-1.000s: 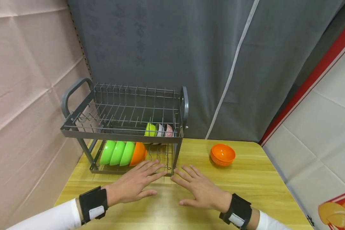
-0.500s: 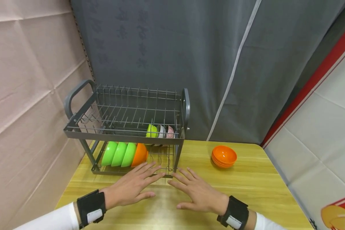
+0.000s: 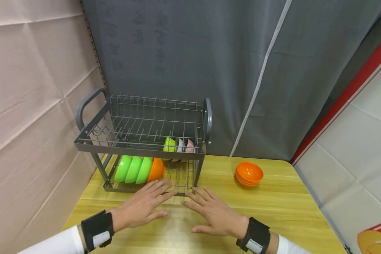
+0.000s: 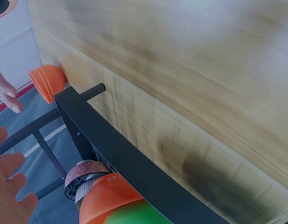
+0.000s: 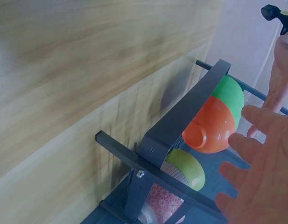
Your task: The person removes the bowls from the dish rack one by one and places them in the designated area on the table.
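Observation:
My left hand (image 3: 143, 206) is held palm down with spread fingers, just before the lower front bar of a two-tier dish rack (image 3: 139, 152). Beside it my right hand (image 3: 214, 215) lies flat in the air in the same way, near the rack's right front corner. Neither hand holds anything. On the lower tier, several green bowls (image 3: 133, 170) and an orange bowl (image 3: 156, 170) stand on edge in a row. Behind them are a small lime bowl (image 3: 169, 144), a grey-white bowl (image 3: 179, 145) and a pink patterned bowl (image 3: 189, 145). The upper tier carries no dishes.
A stack of orange bowls (image 3: 249, 174) stands on the wooden table (image 3: 282, 211), right of the rack. A grey curtain (image 3: 184, 53) hangs behind, a pale cloth wall (image 3: 35, 106) rises at the left, and a white panel (image 3: 358, 141) with a red stripe borders the right.
The head view has shifted slightly, so the rack and bowls sit a little further right in it. Both hands keep their spread pose, a touch further left in the view.

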Demonstrator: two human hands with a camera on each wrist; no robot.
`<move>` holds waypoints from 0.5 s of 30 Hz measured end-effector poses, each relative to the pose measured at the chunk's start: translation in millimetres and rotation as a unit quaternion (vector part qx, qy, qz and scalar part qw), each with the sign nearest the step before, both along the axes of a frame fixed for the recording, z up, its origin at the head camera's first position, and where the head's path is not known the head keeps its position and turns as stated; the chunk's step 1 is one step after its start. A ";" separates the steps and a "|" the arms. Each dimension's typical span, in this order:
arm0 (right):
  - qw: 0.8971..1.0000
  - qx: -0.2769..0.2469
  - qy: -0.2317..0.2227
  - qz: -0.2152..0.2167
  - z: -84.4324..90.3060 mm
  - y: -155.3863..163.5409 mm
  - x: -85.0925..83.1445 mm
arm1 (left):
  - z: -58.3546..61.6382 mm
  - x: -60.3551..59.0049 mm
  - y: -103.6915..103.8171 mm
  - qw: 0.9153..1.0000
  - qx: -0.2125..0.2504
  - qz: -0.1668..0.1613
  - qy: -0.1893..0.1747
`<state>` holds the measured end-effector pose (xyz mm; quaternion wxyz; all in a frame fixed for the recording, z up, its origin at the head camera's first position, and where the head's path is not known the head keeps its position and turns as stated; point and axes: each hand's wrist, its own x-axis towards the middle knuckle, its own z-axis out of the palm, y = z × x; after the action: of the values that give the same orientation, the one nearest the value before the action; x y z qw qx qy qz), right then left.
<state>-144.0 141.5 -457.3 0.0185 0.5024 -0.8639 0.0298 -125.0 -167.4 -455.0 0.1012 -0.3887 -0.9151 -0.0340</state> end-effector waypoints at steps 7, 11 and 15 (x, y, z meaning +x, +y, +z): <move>1.000 0.007 0.004 0.012 -2.7 -5.4 -0.3 | -1.6 0.0 -4.5 1.000 0.013 0.009 0.000; 1.000 0.010 0.004 0.014 -3.3 -9.3 -0.5 | -3.3 -1.1 -7.9 1.000 0.010 0.019 -0.003; 1.000 0.009 0.012 0.027 -5.7 -12.8 0.3 | -5.1 -3.0 -11.2 0.999 0.014 0.028 -0.012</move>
<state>-143.6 128.7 -463.0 0.0238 0.5264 -0.8497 0.0167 -128.0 -178.6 -460.1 0.0963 -0.3612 -0.9262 -0.0489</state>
